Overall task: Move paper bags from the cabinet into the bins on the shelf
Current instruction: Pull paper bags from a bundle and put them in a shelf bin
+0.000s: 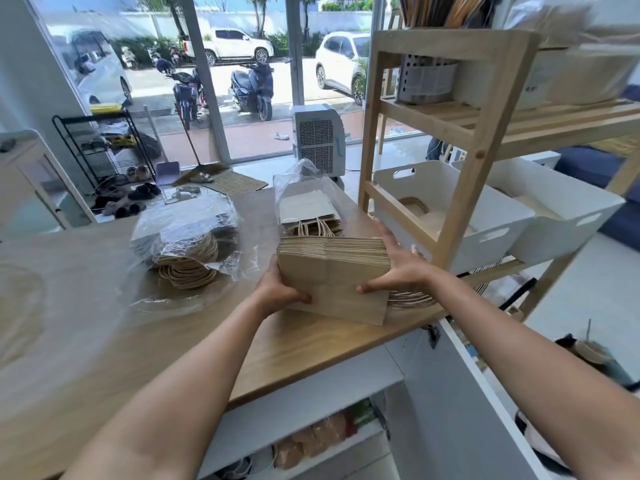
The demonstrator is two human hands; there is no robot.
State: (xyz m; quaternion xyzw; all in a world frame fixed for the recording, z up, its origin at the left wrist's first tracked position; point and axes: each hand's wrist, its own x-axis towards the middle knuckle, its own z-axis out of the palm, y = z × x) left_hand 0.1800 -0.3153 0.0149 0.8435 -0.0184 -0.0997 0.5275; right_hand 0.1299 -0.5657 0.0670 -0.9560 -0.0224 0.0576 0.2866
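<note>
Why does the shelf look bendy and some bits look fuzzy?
Head view: the wide lens bends the wooden shelf near the edges; the top right corner and the left of the counter are blurred; the stack of paper bags is sharp; the window is bright.

Beyond the window, parked scooters (251, 90), white cars (341, 65); indoors, a shoe rack (104, 150).

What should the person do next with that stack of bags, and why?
Probably lift the stack of paper bags right, toward the white bin. Both the left hand and right hand already clasp its sides, and that bin stands open alongside.
</note>
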